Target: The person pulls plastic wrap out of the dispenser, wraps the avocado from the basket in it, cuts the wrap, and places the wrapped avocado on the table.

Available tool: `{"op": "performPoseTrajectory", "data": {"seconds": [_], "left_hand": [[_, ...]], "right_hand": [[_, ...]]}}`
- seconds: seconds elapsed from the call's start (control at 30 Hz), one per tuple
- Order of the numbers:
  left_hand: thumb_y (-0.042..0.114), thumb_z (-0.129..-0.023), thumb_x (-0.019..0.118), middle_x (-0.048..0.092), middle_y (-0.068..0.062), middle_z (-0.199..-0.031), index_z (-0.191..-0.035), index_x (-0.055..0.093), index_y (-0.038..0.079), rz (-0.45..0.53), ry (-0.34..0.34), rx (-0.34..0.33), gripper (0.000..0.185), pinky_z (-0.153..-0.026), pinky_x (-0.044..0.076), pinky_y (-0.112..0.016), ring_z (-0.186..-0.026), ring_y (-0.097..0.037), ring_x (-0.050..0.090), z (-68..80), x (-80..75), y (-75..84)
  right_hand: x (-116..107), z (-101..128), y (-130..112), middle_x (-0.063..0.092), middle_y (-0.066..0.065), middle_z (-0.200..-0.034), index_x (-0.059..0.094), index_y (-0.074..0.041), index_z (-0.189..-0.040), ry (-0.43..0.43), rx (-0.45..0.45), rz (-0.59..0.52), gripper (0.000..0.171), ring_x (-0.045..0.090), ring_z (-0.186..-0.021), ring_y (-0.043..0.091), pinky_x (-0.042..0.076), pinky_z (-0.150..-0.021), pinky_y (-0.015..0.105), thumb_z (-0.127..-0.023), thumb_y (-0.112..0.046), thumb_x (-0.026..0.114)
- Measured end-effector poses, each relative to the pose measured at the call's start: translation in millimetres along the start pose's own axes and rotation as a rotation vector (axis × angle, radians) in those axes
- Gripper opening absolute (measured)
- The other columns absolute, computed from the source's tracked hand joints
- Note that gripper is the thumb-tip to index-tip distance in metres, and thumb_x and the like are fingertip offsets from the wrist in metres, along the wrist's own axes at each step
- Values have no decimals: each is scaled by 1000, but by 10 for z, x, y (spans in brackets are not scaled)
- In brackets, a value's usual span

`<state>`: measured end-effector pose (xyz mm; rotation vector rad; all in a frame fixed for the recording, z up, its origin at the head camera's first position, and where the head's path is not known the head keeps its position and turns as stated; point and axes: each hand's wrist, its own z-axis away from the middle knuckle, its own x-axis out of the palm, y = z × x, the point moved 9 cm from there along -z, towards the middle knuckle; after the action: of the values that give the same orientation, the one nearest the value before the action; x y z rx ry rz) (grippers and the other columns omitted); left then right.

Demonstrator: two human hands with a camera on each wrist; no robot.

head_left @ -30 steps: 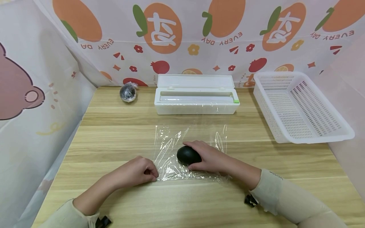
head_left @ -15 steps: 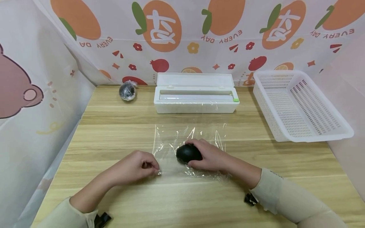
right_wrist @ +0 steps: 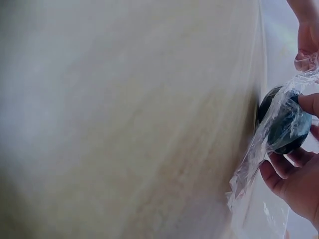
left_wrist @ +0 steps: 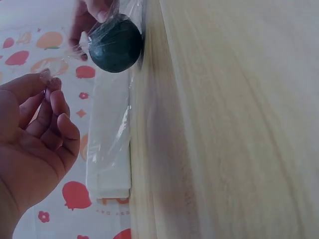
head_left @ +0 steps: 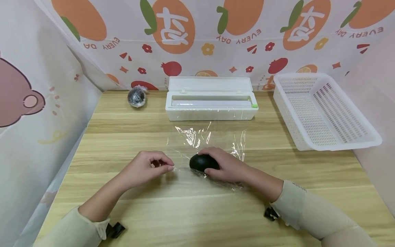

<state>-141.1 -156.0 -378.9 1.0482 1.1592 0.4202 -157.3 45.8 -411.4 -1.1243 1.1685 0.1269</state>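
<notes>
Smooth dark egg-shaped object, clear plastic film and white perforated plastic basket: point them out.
Smooth dark egg-shaped object (head_left: 202,163): head view, upper surface.
Clear plastic film (head_left: 192,136): head view, glinting far part.
White perforated plastic basket (head_left: 316,120): head view, inner floor.

The head view crops both sleeves (head_left: 314,206), and the right hand (head_left: 228,166) partly hides the dark oval object (head_left: 200,162).

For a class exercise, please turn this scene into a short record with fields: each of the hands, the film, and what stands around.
Left hand: pinches an edge of the clear film
Right hand: grips the dark oval object
White box: lid open, behind the object
Back left: film-wrapped dark ball
Back right: white basket
Surface: wooden table
</notes>
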Motion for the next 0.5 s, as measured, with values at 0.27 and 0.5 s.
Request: {"op": "performPoseTrajectory", "data": {"seconds": [0.27,0.5], "left_hand": [[19,-88,74,72,0,-85,-93,75,16,33,15,-81,6,-63,52,-25,-71,-15,61,-33,-25,-93],[20,-88,74,71,0,-84,-95,75,10,50,13,-101,13,-62,52,-26,-71,-15,61,-26,-21,-130]], "right_hand": [[20,-5,-96,41,5,-152,50,-20,-135,-22,-46,46,54,41,-139,21,40,-111,42,-90,-42,69],[58,-7,-124,40,4,-153,47,-17,-138,-23,-43,181,74,45,-136,22,42,-109,41,-76,-45,79]]}}
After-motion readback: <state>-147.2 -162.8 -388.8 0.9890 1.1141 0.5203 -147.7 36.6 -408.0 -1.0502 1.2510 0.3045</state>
